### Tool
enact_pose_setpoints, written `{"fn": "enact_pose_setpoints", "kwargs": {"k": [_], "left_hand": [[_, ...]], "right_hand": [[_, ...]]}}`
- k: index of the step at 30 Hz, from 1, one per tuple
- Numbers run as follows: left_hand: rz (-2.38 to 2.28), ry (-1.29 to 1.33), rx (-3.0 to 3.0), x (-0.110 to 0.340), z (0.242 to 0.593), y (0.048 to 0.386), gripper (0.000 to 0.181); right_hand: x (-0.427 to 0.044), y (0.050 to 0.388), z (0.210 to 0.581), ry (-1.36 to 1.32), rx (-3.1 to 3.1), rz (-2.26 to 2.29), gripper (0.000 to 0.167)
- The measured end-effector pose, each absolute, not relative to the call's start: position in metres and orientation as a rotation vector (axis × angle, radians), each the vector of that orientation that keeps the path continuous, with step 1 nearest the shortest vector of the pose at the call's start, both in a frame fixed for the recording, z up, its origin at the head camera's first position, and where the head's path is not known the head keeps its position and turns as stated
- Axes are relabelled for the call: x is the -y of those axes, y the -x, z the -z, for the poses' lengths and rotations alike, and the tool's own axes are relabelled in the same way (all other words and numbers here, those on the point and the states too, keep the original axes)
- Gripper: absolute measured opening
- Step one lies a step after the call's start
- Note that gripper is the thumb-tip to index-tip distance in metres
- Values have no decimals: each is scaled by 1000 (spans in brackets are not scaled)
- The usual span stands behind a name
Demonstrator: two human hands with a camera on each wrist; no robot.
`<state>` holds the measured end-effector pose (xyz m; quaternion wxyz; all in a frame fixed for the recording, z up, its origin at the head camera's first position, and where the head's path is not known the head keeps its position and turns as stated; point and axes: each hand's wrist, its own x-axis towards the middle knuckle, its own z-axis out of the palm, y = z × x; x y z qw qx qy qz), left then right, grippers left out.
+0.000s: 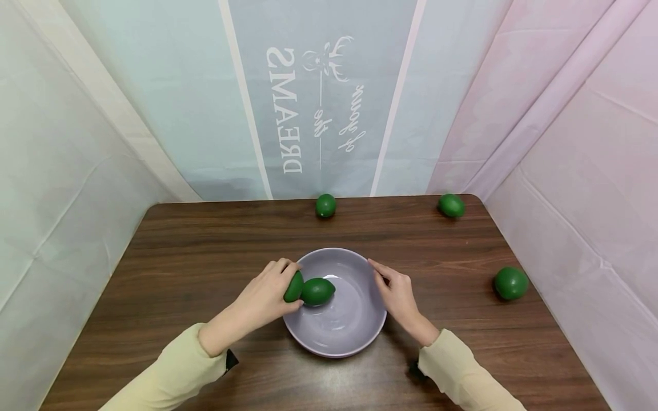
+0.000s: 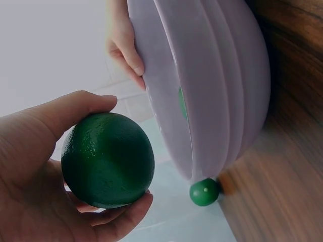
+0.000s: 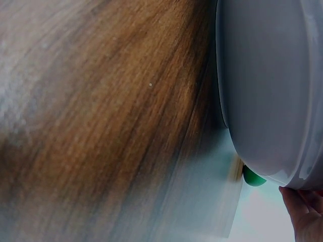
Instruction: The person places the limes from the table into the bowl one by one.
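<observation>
1. Left hand (image 1: pixel 262 294): fingers wrapped round a held lime (image 2: pixel 108 160) above the bowl's left rim. If those fingers loosened early, it could clip the rim and bounce out. It looks nearly round from the left wrist; the hand partly covers it, so I cannot tell where its tip points.
2. Right hand (image 1: pixel 400 294): fingers and thumb pinch the right rim of the bowl (image 1: pixel 354 319); a slack pinch could let a knock slide it.
3. Second lime (image 1: pixel 319 291): inside the bowl, left of centre; a hard drop could set it rolling. Long axis roughly left-right, pointed end right.
4. Right-hand lime (image 1: pixel 511 283): near the counter's (image 1: pixel 205 257) right edge; a bump might roll it off.
5. Two far limes (image 1: pixel 326 205) (image 1: pixel 451 205): by the back edge.
</observation>
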<state>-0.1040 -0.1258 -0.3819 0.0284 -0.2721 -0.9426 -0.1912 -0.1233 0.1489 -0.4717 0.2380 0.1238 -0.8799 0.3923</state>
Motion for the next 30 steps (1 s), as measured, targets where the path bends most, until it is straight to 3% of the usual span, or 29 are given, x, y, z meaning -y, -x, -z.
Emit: {"fn": "enact_pose_setpoints", "kwargs": {"k": [30], "left_hand": [[534, 1029, 2853, 105, 400, 95, 53]], "right_hand": [[-149, 123, 472, -328, 2437, -1054, 27]]}}
